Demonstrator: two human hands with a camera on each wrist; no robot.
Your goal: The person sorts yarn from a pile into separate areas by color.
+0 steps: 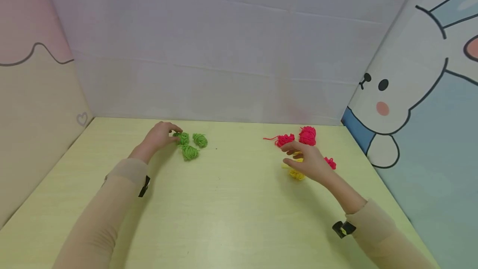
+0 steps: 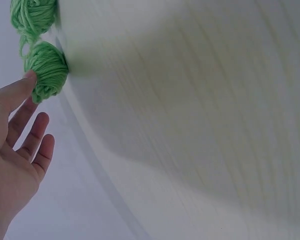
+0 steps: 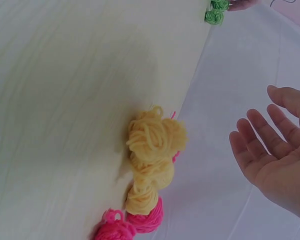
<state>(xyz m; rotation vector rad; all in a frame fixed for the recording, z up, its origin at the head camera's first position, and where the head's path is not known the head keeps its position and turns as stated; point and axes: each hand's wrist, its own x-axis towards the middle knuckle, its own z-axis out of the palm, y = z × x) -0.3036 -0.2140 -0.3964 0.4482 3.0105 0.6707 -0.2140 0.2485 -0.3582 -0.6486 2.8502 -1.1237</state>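
My left hand is at the leftmost green yarn ball, pinching it between thumb and index finger; the other fingers are spread away from it. Two more green yarn balls lie beside it, one nearer and one to the right. Above the yellow yarn balls hovers my right hand, fingers loosely bent and holding nothing. The right wrist view shows several yellow yarn balls close together, apart from the right hand. In the head view that hand partly hides them.
Behind the right hand lie two pink yarn balls, one with a loose strand and one larger. Another pink ball shows to its right. Pale wood table meets a back wall sheet and printed side panels.
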